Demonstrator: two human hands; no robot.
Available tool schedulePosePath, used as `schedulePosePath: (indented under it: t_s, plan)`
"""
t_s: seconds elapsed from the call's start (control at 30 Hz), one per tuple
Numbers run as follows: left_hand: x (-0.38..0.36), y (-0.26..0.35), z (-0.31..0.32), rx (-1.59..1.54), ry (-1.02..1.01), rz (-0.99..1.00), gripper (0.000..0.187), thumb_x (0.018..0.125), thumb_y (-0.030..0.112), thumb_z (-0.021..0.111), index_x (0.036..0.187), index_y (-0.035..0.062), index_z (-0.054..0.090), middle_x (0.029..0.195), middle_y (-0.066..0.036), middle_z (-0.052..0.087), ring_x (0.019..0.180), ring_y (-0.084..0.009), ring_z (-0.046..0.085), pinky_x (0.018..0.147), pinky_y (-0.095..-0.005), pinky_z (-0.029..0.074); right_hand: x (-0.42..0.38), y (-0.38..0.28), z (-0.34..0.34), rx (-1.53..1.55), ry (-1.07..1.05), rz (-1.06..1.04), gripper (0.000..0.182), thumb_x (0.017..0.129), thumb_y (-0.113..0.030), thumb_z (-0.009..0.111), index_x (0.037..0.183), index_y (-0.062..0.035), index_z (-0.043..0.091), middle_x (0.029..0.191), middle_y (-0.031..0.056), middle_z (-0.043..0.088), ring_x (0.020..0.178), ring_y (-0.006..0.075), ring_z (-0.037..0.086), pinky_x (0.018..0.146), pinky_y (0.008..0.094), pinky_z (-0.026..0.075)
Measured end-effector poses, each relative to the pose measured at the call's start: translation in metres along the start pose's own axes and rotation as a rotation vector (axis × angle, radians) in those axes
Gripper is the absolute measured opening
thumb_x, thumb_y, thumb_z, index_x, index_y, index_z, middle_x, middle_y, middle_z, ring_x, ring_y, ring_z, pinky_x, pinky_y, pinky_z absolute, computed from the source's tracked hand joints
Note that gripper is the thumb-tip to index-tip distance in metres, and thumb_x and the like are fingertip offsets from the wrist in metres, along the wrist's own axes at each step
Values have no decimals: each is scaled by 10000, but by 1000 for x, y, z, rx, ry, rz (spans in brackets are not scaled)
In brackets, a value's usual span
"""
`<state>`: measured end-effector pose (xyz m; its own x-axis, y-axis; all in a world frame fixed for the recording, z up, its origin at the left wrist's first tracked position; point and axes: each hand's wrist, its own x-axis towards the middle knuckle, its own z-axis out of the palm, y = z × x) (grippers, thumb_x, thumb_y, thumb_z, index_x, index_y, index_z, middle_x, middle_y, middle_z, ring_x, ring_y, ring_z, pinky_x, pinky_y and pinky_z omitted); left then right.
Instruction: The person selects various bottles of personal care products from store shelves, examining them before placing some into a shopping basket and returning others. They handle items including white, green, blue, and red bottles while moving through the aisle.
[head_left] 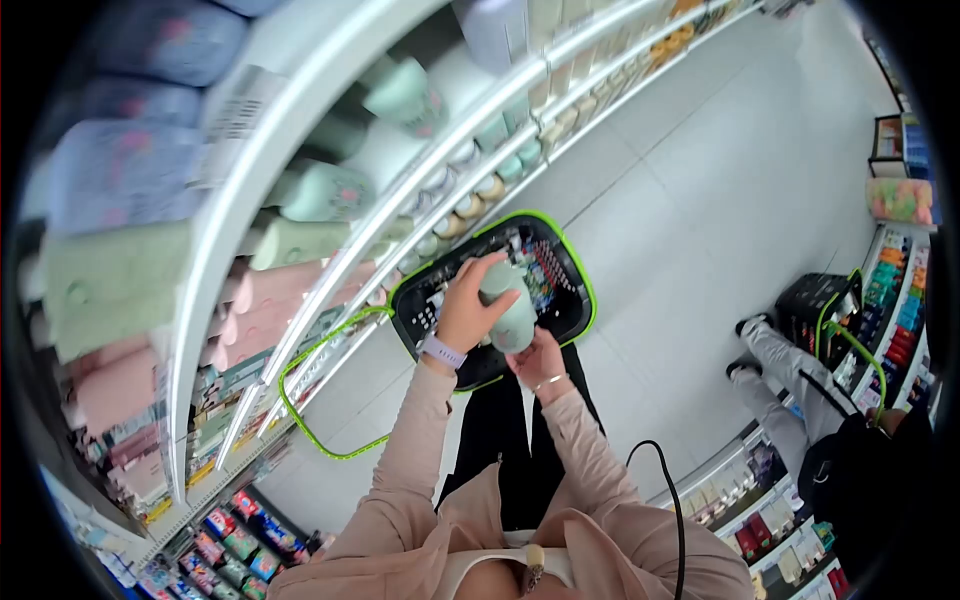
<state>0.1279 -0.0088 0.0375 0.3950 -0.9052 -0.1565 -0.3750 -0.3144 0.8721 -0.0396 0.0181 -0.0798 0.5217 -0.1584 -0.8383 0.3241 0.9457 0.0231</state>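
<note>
A mint green cup (514,322) is held in front of me, tilted, above a black shopping basket with a lime green rim (578,262). My left hand (468,308) is wrapped round its upper side, thumb across it. At the cup's lower end my right hand (540,357) grips it with the fingertips. Small printed items (545,270) lie inside the basket, partly hidden by the cup and hands. The basket's green handle (290,390) is folded out to the left. Similar mint cups (328,192) stand on the shelf to the left.
White shelves (240,190) curve along my left, stocked with blue, green and pink goods. Tiled floor (690,190) stretches ahead and right. A person in grey trousers (785,385) stands at right beside another black basket (812,305). A black cable (678,500) hangs near my right arm.
</note>
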Motion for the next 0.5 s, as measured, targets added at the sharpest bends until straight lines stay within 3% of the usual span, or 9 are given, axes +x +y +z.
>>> schedulePosePath:
  t_s: [0.17,0.3,0.37,0.5]
  plan:
    - [-32,62,-48,54,109,47,450,669,171,664,1064,50,484,983,-137,533,878,-271,534,747,-318,425,-63,0,32,66,-122,38,297,806,-266,438,970,-21,471,930,77,536,873,212,523,767,343,436]
    - [-58,97,-81,163,178,-8,468,626,183,695,1027,40,501,1000,-155,539,888,-276,540,746,-320,431,-71,-10,55,44,-239,-36,300,811,-249,434,991,-10,453,977,94,512,921,232,502,799,368,428]
    - [-67,104,-84,160,274,74,476,593,151,709,1007,34,503,979,-159,540,868,-288,542,736,-335,435,-72,-14,82,52,-338,-139,307,808,-223,439,1010,9,433,1019,117,482,961,256,477,850,378,414]
    - [-75,129,-81,208,470,200,470,555,68,706,977,35,502,913,-144,535,841,-317,527,717,-347,433,-88,-15,141,55,-578,-103,247,808,-160,440,1004,-10,440,1047,118,462,982,251,451,870,383,392]
